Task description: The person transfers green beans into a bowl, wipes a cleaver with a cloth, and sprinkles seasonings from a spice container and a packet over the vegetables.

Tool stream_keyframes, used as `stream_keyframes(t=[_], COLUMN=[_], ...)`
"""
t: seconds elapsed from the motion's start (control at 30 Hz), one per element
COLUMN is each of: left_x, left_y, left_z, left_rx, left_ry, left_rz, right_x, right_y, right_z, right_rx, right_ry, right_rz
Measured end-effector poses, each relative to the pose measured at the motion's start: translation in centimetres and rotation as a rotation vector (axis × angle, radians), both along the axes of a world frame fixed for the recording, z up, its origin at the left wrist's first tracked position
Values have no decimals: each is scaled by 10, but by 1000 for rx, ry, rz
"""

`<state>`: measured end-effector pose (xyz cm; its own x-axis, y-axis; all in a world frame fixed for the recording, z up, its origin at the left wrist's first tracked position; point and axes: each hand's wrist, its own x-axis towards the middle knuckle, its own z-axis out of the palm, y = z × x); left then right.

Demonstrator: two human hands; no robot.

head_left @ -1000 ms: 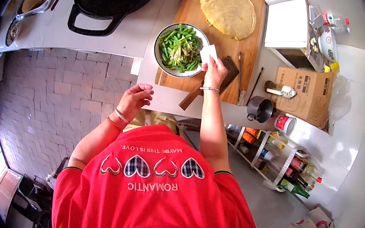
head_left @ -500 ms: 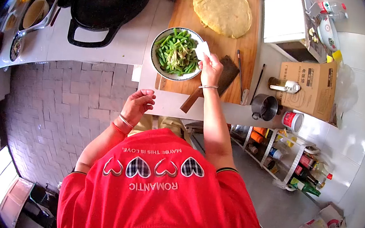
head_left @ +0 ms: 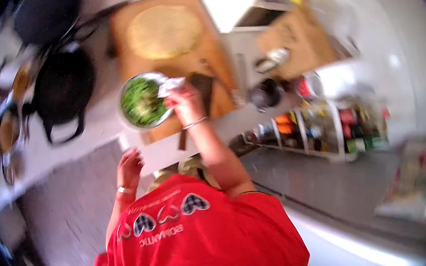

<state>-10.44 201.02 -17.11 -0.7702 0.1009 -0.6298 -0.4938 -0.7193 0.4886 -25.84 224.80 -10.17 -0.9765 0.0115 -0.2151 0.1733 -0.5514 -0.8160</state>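
Note:
My right hand [head_left: 184, 104] pinches a small, crumpled white tissue-like piece [head_left: 171, 86] at the right rim of a bowl. The white bowl [head_left: 122, 110] holds cut green beans [head_left: 143, 96] with a paler heap in the middle. It sits at the near left corner of a wooden cutting board [head_left: 212, 36]. Beside my right hand lies a cleaver [head_left: 201, 87], its wooden handle jutting past the board's edge. My left hand [head_left: 130, 168] hangs by the counter's front edge, fingers loosely bent, blurred, nothing visible in them.
A round yellow flatbread [head_left: 165, 32] lies at the board's far end. Two dark pans [head_left: 64, 90] are on the left. On the right are a small metal pot [head_left: 265, 94], a cardboard box [head_left: 299, 43], and a rack [head_left: 335, 131] of bottles below.
The view has swung and blurred, shifting the board and bowl leftward in the picture. My right hand still holds the white piece at the bowl; my left hand remains near the counter edge.

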Motion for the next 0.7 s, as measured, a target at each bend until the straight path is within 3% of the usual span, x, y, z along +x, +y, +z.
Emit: stream_keyframes(t=[0.2,0.27,0.33,0.47,0.57,0.6,0.63,0.7], left_x=[-28,-38,-49,-72,-91,-96,-102,-109], left_y=[2,7,21,51,78,86,94,106], left_z=[5,0,0,-7,4,4,4,9], left_rx=[-12,-37,-55,-7,88,113,63,52], left_ry=[16,7,-18,70,122,147,138,166], left_rz=[-186,-253,-305,-449,-541,-561,-560,-584], right_x=[50,74,99,137,166,173,185,202], right_y=[73,112,153,239,322,359,370,437], right_z=[46,66,78,105,117,99,118,93], right_rx=[-219,-78,-110,19,344,310,261,356], right_ry=[188,182,206,284,343,382,357,403], right_rz=[-76,-154,-278,-754,-1088,-1229,-1377,-1653])
